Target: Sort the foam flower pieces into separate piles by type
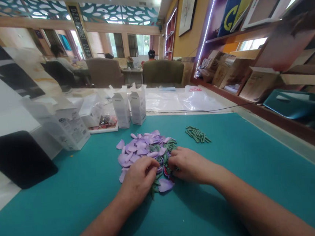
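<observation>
A heap of lilac petal-shaped pieces (141, 146) lies on the green mat (92, 197), with dark green leaf-like pieces (170, 144) on its right side. My left hand (138, 179) is at the heap's near edge, thumb and fingers closed together; whatever they pinch is hidden. At the right edge of the heap, my right hand (191, 165) has its fingers curled in beside the green pieces, and their grip is too small to make out. Between the hands are more green bits and a small red and dark blue piece (166, 171). One lilac petal (165, 185) lies in front of them.
Behind the right hand lies a bundle of short green sticks (197, 134). Two white boxes (122, 110) stand beyond the heap. At left are another open white box (71, 129) and a black panel (19, 159). Cardboard boxes (259, 83) fill the right-hand shelf. People sit farther back.
</observation>
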### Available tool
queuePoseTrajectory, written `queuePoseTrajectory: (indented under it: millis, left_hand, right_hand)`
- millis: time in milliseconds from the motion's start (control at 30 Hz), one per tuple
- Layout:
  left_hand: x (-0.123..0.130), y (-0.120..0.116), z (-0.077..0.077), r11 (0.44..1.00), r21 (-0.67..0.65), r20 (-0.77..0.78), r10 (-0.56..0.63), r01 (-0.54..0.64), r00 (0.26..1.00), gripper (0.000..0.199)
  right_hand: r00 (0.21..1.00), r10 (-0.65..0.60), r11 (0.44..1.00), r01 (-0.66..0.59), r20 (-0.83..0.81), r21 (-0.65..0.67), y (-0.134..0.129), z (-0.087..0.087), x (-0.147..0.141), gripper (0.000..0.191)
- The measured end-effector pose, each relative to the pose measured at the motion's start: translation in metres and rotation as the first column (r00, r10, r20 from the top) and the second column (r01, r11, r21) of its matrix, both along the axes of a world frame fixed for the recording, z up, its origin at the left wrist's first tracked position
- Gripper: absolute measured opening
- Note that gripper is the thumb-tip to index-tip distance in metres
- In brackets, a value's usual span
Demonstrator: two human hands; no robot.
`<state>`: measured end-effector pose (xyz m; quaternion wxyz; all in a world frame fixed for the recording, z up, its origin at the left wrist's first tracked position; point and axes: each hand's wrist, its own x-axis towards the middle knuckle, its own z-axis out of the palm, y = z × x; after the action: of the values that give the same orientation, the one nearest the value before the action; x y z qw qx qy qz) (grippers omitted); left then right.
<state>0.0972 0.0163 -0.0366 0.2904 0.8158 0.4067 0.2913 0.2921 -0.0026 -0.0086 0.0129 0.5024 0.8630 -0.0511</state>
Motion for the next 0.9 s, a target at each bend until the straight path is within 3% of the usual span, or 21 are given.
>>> queuePoseTrajectory:
  millis: [133, 267, 367, 433, 500, 600, 667, 733, 800, 900]
  left_hand:
    - [0.003, -0.002, -0.003, 0.993, -0.122, 0.098, 0.004, 0.008, 0.995, 0.018]
    - [0.006, -0.004, -0.007, 0.981, -0.182, 0.111, -0.039, 0.059, 0.993, 0.018]
    - [0.007, -0.005, -0.006, 0.974, -0.217, 0.121, -0.044, 0.069, 0.992, 0.017]
    - [0.007, -0.006, -0.006, 0.967, -0.245, 0.137, -0.039, 0.072, 0.99, 0.017]
    - [0.006, -0.006, -0.007, 0.96, -0.273, 0.169, -0.015, 0.061, 0.985, 0.017]
    - [0.006, -0.006, -0.008, 0.947, -0.313, 0.272, 0.024, 0.065, 0.962, 0.024]
    - [0.006, -0.006, -0.008, 0.935, -0.339, 0.31, 0.013, 0.098, 0.951, 0.027]
    - [0.007, -0.006, -0.006, 0.926, -0.36, 0.298, -0.002, 0.114, 0.955, 0.025]
    - [0.008, -0.006, -0.002, 0.923, -0.371, 0.273, 0.005, 0.101, 0.962, 0.024]
    - [0.009, -0.006, 0.001, 0.928, -0.366, 0.241, 0.029, 0.063, 0.97, 0.024]
  right_hand:
    - [0.989, -0.034, 0.999, 0.029, 0.147, 0.036, 0.002, -0.015, -0.007, 0.013]
    - [0.986, -0.053, 0.998, 0.046, 0.16, 0.045, 0.004, -0.024, -0.011, 0.013]
    - [0.994, -0.077, 0.995, 0.072, 0.072, 0.066, 0.005, -0.02, -0.011, 0.01]
    - [0.99, -0.107, 0.993, 0.111, -0.087, 0.049, 0.005, -0.014, -0.01, 0.006]
    - [0.93, -0.167, 0.986, 0.159, -0.329, -0.05, 0.004, -0.006, -0.009, 0.003]
    - [0.709, -0.287, 0.952, 0.134, -0.644, -0.276, 0.002, 0.001, -0.009, 0.007]
    - [0.569, -0.328, 0.932, 0.062, -0.754, -0.358, 0.002, 0.0, -0.011, 0.009]
    - [0.481, -0.341, 0.923, 0.006, -0.808, -0.386, 0.003, -0.002, -0.012, 0.011]
    - [0.457, -0.33, 0.922, -0.029, -0.826, -0.385, 0.003, -0.004, -0.011, 0.013]
    - [0.519, -0.254, 0.944, -0.051, -0.816, -0.326, 0.002, -0.001, -0.008, 0.014]
